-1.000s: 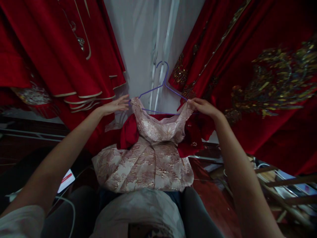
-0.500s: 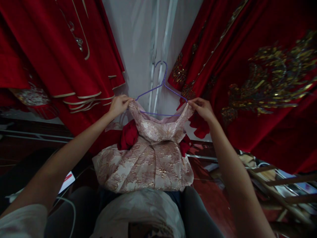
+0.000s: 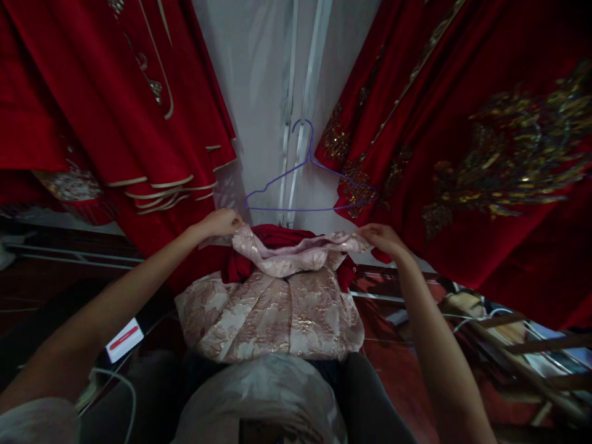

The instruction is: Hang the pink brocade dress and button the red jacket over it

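- A dark red velvet robe with gold embroidery [image 3: 485,154] is hung at the right; red garments with cream piping [image 3: 115,111] are hung at the left; a white wall [image 3: 259,74] is seen between them.
- A pink and gold brocade dress [image 3: 272,308] is spread over the lap, its bodice folded down towards the skirt; a red lining [image 3: 277,236] is shown at the fold.
- A purple wire hanger [image 3: 300,210] is hung just above the dress, apart from it.
- The left hand [image 3: 217,223] is closed on the dress's left shoulder edge; the right hand [image 3: 382,237] is pinched on the right shoulder edge.
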`<state>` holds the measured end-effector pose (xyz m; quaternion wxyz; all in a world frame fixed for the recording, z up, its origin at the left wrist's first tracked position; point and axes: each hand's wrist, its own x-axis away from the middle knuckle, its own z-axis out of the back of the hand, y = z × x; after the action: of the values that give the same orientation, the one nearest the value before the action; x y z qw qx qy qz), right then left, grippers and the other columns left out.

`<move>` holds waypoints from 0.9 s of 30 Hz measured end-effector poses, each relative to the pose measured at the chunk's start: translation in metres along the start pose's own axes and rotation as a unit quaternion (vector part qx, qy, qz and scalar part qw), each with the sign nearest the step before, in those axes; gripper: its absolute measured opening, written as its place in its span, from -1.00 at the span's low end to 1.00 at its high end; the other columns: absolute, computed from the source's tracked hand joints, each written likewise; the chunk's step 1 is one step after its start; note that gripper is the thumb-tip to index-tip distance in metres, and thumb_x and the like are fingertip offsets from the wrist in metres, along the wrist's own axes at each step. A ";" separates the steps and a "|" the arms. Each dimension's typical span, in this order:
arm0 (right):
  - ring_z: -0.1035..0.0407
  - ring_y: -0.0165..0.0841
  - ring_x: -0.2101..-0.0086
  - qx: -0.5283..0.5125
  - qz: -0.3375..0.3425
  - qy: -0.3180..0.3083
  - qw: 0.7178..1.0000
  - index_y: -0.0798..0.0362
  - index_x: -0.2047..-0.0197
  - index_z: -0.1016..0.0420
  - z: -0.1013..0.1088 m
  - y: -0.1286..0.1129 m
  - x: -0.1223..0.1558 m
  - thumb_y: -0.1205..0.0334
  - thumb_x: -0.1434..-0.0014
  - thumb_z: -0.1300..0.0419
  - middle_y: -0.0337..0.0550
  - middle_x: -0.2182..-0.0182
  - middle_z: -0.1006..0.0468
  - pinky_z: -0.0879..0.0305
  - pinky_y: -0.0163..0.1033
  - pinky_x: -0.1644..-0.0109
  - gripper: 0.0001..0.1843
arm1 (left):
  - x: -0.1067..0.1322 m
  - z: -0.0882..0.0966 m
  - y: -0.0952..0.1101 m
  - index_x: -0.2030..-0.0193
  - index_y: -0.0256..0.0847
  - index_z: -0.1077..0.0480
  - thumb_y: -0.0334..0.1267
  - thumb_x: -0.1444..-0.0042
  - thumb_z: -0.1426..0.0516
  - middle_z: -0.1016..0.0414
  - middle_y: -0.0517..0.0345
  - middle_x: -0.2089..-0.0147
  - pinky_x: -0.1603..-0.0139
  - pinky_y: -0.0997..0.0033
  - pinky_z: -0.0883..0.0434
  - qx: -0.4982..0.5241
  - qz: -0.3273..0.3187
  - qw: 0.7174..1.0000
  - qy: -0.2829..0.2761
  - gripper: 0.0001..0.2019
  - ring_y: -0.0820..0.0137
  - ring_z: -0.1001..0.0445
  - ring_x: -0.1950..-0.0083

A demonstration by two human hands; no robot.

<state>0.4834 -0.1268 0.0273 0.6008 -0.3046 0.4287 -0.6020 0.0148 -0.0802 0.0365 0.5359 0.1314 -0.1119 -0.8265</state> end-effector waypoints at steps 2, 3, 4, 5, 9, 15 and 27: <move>-0.43 -0.34 0.48 -0.004 0.034 -0.088 0.996 0.05 0.41 -0.55 -0.004 -0.013 0.013 -0.04 0.11 -0.33 -0.15 0.48 -0.58 -0.37 -0.26 0.42 -0.68 | 0.002 -0.005 0.028 0.35 -0.14 -0.53 -0.20 -0.06 -0.05 -0.55 0.06 0.28 0.10 0.35 -0.39 0.016 -0.122 0.992 0.008 -0.78 0.30 -0.50 0.20; -0.43 -0.35 0.47 -0.010 0.052 -0.114 0.992 0.05 0.39 -0.54 -0.006 -0.022 0.020 -0.08 0.08 -0.32 -0.16 0.47 -0.57 -0.36 -0.27 0.40 -0.65 | 0.001 -0.007 0.045 0.31 -0.18 -0.52 -0.20 -0.11 -0.02 -0.53 0.01 0.17 -0.01 0.29 -0.37 0.011 -0.178 0.983 0.042 -0.75 0.28 -0.47 0.09; -0.43 -0.36 0.47 -0.013 0.064 -0.137 0.988 0.05 0.38 -0.53 -0.008 -0.032 0.026 -0.11 0.07 -0.31 -0.17 0.47 -0.56 -0.36 -0.28 0.40 -0.63 | -0.001 -0.008 0.062 0.29 -0.20 -0.51 -0.21 -0.15 0.00 -0.48 -0.04 0.04 -0.10 0.23 -0.33 0.001 -0.225 0.972 0.068 -0.74 0.25 -0.42 -0.03; -0.43 -0.36 0.46 -0.013 0.076 -0.156 0.985 0.05 0.36 -0.52 -0.009 -0.042 0.031 -0.13 0.04 -0.28 -0.18 0.46 -0.56 -0.36 -0.28 0.38 -0.61 | -0.005 -0.010 0.079 0.29 -0.21 -0.50 -0.22 -0.17 0.00 -0.42 -0.06 -0.08 -0.19 0.16 -0.26 -0.007 -0.260 0.962 0.085 -0.74 0.22 -0.34 -0.14; -0.46 -0.28 0.17 -0.034 0.127 -0.174 0.976 0.03 0.28 -0.42 -0.017 -0.073 0.048 -0.13 -0.09 -0.18 -0.05 0.09 -0.56 -0.39 -0.16 0.12 -0.63 | -0.030 -0.022 0.121 0.30 -0.23 -0.49 -0.27 -0.17 -0.02 -0.11 -0.03 -0.36 -0.34 -0.05 -0.05 -0.029 -0.316 0.938 0.140 -0.78 0.13 -0.05 -0.36; -0.19 -0.18 -0.20 0.045 0.194 -0.094 0.975 0.00 0.27 -0.37 -0.030 -0.074 0.042 -0.04 -0.20 -0.07 0.01 -0.25 -0.24 -0.12 0.00 -0.21 -0.72 | -0.052 -0.060 0.124 0.30 -0.22 -0.51 -0.26 -0.17 -0.02 -0.21 -0.07 -0.30 -0.23 -0.09 -0.12 -0.065 -0.292 0.948 0.110 -0.77 0.09 -0.15 -0.30; 0.02 -0.19 -0.29 0.179 0.148 0.213 0.949 0.04 0.34 -0.37 0.009 -0.003 -0.001 0.17 -0.10 -0.07 0.14 -0.29 -0.11 0.06 -0.04 -0.30 -0.86 | -0.012 -0.050 0.120 0.29 -0.13 -0.49 -0.16 -0.22 0.01 -0.39 0.03 -0.07 -0.17 0.03 -0.08 -0.018 -0.267 0.951 0.157 -0.74 0.21 -0.30 -0.10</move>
<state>0.4901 -0.1274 0.0345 0.6222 0.0104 0.4719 -0.6245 0.1389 -0.1194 0.0299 0.3087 0.2746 0.0280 -0.9102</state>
